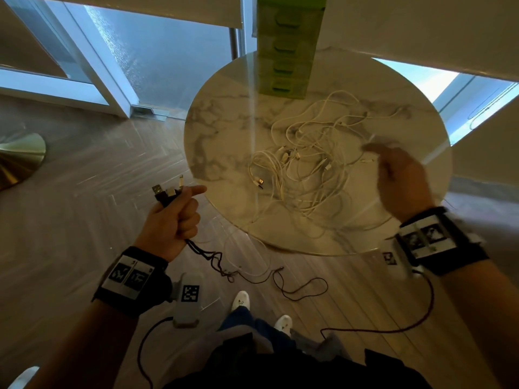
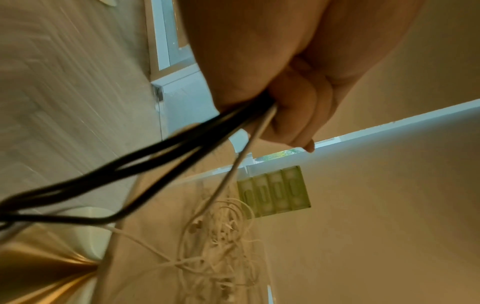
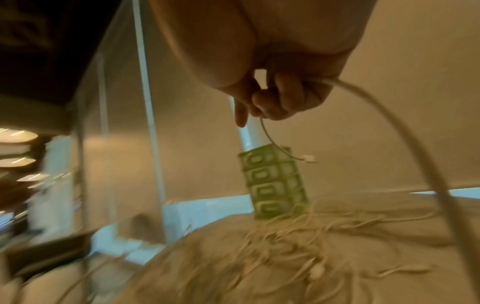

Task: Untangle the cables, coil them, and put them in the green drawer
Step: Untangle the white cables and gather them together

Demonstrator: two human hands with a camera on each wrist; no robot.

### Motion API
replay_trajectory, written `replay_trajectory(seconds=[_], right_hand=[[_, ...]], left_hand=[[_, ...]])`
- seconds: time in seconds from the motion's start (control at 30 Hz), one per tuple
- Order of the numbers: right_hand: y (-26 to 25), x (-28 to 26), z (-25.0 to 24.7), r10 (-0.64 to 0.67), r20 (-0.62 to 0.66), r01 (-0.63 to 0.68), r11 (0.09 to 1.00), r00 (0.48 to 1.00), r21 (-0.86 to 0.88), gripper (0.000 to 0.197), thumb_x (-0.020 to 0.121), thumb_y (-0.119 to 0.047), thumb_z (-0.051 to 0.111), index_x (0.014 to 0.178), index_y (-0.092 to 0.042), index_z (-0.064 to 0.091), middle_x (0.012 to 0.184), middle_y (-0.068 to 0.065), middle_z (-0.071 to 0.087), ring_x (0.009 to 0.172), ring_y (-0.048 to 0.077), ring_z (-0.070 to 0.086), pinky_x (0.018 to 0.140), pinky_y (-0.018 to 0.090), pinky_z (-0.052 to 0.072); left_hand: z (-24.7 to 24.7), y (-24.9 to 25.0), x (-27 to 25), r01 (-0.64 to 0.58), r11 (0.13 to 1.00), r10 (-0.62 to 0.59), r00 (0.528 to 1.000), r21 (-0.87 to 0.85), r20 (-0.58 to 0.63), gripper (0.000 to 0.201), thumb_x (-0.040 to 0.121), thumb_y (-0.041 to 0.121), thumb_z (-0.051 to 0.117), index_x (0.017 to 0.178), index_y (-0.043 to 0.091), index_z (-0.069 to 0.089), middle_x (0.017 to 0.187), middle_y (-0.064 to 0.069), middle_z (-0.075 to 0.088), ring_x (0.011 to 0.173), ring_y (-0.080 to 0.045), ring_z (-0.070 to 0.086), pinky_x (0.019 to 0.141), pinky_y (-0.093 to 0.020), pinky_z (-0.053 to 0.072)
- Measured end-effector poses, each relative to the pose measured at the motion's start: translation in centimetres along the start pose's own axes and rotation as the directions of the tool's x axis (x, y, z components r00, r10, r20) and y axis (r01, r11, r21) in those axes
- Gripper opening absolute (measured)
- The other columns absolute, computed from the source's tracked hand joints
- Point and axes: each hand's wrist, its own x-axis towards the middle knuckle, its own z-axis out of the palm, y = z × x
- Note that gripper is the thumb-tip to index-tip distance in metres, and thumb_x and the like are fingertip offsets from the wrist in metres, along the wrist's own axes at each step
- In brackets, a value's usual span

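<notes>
Landmark: round marble table (image 1: 213, 130).

Green drawer unit (image 1: 286, 60) stands at the table's far edge, all drawers closed. Risk: no coil can go in until one hand is freed to open a drawer.

White cable tangle (image 1: 306, 164) lies mid-table, just in front of the unit; strands spill over the near rim. Risk: pulling one strand hard likely tightens knots or drags the whole heap off the table.

Dark cables (image 1: 213, 259) hang below the near-left rim and trail across the floor beside the person's shoes. Risk: a foot on a loop yanks the bundle loose.

Left hand (image 1: 171, 220), off the near-left rim, is fisted round the dark cables plus one white strand, plug ends (image 1: 168, 190) sticking out above the thumb. Risk: that white strand runs back into the tangle, so lifting hauls it.

Right hand (image 1: 401, 181), over the table's right side, pinches a white cable (image 3: 405, 131) between curled fingers; the picture is blurred. Risk: the free connector whips and snags.
</notes>
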Motion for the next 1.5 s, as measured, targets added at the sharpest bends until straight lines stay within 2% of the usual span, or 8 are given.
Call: replay_trajectory(seconds=[0.2,0.3,0.47,0.63,0.7,1.1,1.33,1.5], right_hand=[[-6.9,-5.7,11.3,-0.208,0.597,0.379,0.909,0.775,-0.175,0.055,0.091,-0.059,0.03,0.14,-0.034,0.032,0.107,0.005,0.049,0.092,0.019,0.047,0.077,0.036,0.046],[-7.0,-5.6,15.2,-0.063,0.734,0.367,0.893,0.677,-0.262,0.047,0.095,-0.051,0.037,0.137,-0.03,0.039,0.127,0.01,0.045,0.114,0.029,0.045,0.089,0.039,0.041],[-0.6,-2.1,14.0,0.164,0.724,0.266,0.857,0.671,-0.441,0.041,0.101,-0.028,0.028,0.141,-0.025,0.031,0.14,0.016,0.037,0.123,0.037,0.041,0.101,0.045,0.039],[1.8,0.1,11.1,0.144,0.681,0.297,0.821,0.718,-0.487,0.056,0.097,-0.023,0.036,0.144,-0.044,0.015,0.141,0.014,0.035,0.119,0.035,0.043,0.095,0.042,0.043],[1.9,0.7,10.8,0.118,0.695,0.365,0.782,0.709,-0.505,0.06,0.098,-0.014,0.03,0.144,-0.047,0.011,0.14,0.015,0.033,0.117,0.035,0.043,0.092,0.042,0.042],[3.1,2.9,8.6,0.179,0.65,0.149,0.897,0.738,-0.416,0.066,0.096,-0.013,0.031,0.14,-0.056,0.007,0.138,0.014,0.038,0.117,0.035,0.05,0.089,0.039,0.045],[3.7,3.4,6.6,0.066,0.466,-0.063,0.998,0.882,-0.023,0.033,0.09,-0.004,0.053,0.112,-0.023,0.067,0.105,0.008,0.064,0.096,0.021,0.059,0.079,0.015,0.036],[4.3,3.6,5.2,0.277,0.309,-0.253,0.96,0.91,-0.116,0.017,0.089,-0.014,0.058,0.097,-0.02,0.071,0.108,0.003,0.057,0.097,0.019,0.053,0.08,0.019,0.036]], left_hand=[[2.3,1.8,-0.9,0.01,0.998,-0.004,0.995,-0.056,0.102,0.033,0.087,0.027,0.043,0.076,0.02,0.073,0.043,0.011,0.028,0.039,-0.005,0.011,0.035,-0.014,0.015],[2.7,2.7,-1.5,0.026,0.999,-0.02,0.991,-0.042,0.134,0.032,0.083,0.027,0.043,0.073,0.02,0.073,0.042,0.01,0.028,0.043,-0.009,0.007,0.035,-0.013,0.014],[-0.4,3.0,-2.0,0.024,0.973,-0.042,0.996,0.231,0.074,0.022,0.077,0.029,0.055,0.081,0.013,0.07,0.046,0.006,0.031,0.034,-0.004,0.024,0.034,-0.013,0.019],[-3.4,-2.0,-1.1,0.043,0.346,-0.247,0.968,0.937,0.047,0.026,0.079,0.04,0.07,0.092,0.02,0.063,0.076,0.008,0.057,0.067,-0.006,0.055,0.06,-0.016,0.04],[-3.6,-4.2,-0.6,0.031,0.247,-0.318,0.947,0.969,0.051,0.027,0.081,0.035,0.07,0.078,0.009,0.067,0.063,0.005,0.054,0.056,-0.004,0.05,0.056,-0.016,0.037],[-4.9,-5.4,0.5,0.188,0.437,-0.264,0.962,0.88,-0.075,0.03,0.087,0.028,0.064,0.064,0.01,0.07,0.034,0.005,0.037,0.034,-0.003,0.034,0.046,-0.023,0.029],[-2.8,-6.3,-0.1,0.164,0.734,-0.163,0.985,0.659,-0.063,0.032,0.086,0.029,0.065,0.058,0.012,0.066,0.043,-0.003,0.038,0.039,-0.012,0.035,0.049,-0.025,0.03],[-0.3,-4.4,-1.1,-0.053,0.843,0.003,0.996,0.536,0.094,0.033,0.084,0.04,0.066,0.06,0.018,0.068,0.043,0.003,0.034,0.041,-0.009,0.031,0.046,-0.022,0.026]])
